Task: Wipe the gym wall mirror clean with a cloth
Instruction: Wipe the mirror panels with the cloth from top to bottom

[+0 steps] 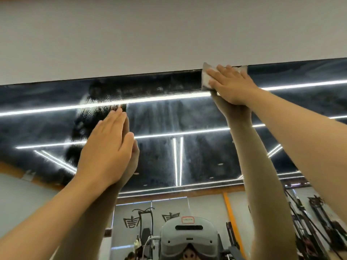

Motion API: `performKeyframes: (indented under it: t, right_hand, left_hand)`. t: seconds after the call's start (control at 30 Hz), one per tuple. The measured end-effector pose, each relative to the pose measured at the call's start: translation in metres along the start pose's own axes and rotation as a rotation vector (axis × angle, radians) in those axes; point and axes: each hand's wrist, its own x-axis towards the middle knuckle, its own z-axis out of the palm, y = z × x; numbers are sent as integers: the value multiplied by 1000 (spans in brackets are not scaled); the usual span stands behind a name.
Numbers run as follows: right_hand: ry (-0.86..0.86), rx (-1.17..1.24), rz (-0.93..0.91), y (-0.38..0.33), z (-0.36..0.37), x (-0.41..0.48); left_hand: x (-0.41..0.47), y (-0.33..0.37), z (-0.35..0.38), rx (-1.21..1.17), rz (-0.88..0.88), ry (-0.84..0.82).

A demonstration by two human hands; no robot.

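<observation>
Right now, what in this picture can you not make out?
Head view only:
1. Cloth: mostly hidden under the right hand.
2. Mirror: sides and bottom cut off by the frame edges.
3. Left hand: palm faces the mirror, hidden.
4. Label on the reflected headset: too small and blurred to read.

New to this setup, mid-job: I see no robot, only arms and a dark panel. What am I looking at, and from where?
There is no machine: one camera, worn on a person's head, looks up along their bare arms. The dark panel is the wall mirror, with the white wall above it. The right hand presses a grey cloth flat against the mirror's top edge. The left hand lies flat on the glass, holding nothing. Streaky smears show beside it. The mirror reflects the headset.
</observation>
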Motion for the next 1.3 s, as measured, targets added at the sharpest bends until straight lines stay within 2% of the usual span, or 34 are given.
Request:
performKeyframes:
  t: [0.2,0.3,0.37,0.57,0.67,0.77,0.97,1.3]
  right_hand:
    - [-8,10,89,-4,3,-2]
    - [-11,9,123,-28,8,-7]
    - [-24,13,100,-51,9,-11]
    - [-13,11,-44,-166,21,-18]
    - [0,15,-158,-243,33,-29]
    - [-9,45,-201,-279,41,-36]
    - [0,62,-234,-244,39,-41]
    - [-21,5,38,-106,19,-69]
  left_hand:
    - [-6,1,-1,-95,-25,100]
    - [-10,-2,-9,-16,57,95]
    - [-16,-11,-18,33,48,70]
    - [-41,-54,-26,12,-59,39]
    - [-41,-55,-27,-16,-60,38]
    - [-43,-56,-29,-17,-47,41]
    - [-43,-60,-30,7,-23,34]
    - [-42,-63,-27,36,-24,20]
